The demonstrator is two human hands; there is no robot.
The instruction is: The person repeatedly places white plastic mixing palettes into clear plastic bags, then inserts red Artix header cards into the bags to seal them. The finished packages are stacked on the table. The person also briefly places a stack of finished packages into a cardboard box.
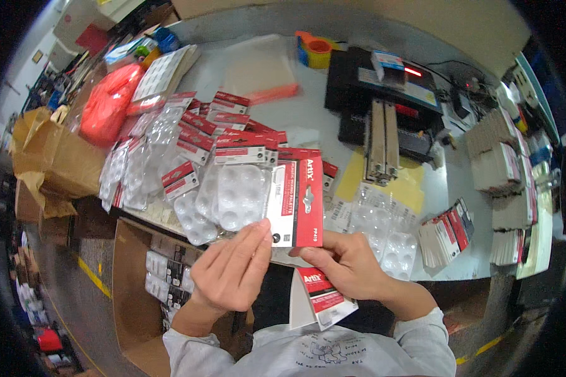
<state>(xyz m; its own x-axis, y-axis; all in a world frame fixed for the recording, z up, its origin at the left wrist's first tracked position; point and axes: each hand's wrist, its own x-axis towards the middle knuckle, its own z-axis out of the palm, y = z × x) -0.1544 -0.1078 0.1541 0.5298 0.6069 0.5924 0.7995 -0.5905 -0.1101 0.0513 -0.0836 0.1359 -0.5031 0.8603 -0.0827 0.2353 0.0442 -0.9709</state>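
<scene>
A red and white header card [299,204] with a hang hole is held sideways between my hands. My left hand [236,267] has its fingers pressed together at the card's lower left corner. My right hand [352,264] is closed, with its thumb over the card's lower edge. Below that thumb, more folded header cards [326,298] stick out from the same hand. Just beyond my left fingertips shows a clear-bagged white paint palette [242,195]; I cannot tell whether it is joined to the held card. A pile of carded palettes [195,141] spreads to the left.
A black machine [390,88] with red lights stands at the back right. Bagged palettes [380,226] and a fanned card stack [446,235] lie right, beside taller card stacks [500,169]. A red bag [110,103], brown paper [56,144] and a tape dispenser [316,50] surround the table. An open carton [132,301] stands below.
</scene>
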